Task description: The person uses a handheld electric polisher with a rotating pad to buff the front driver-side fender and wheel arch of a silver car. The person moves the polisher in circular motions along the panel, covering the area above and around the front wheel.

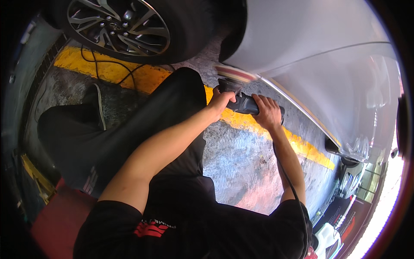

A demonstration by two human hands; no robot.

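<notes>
A black corded rotary polisher (pixel 245 104) is held in both of my hands, low beside a grey car. My left hand (pixel 220 104) grips it near the head, just below the round pad. My right hand (pixel 268 111) wraps around the rear of the body. The maroon and cream pad (pixel 236 74) looks blurred at its rim. It sits at the lower edge of the car's body panel (pixel 275 35), behind the wheel arch; whether it touches the paint is hard to tell. From the tool's rear, a power cord (pixel 289 181) runs back along my right arm.
An alloy wheel (pixel 118 27) with a black tyre (pixel 195 35) stands ahead to the left. More black cable (pixel 129 72) loops over a yellow floor stripe (pixel 152 76). My bent knee (pixel 189 79) is close to the polisher. A bright sill strip (pixel 300 108) runs along the car's lower edge.
</notes>
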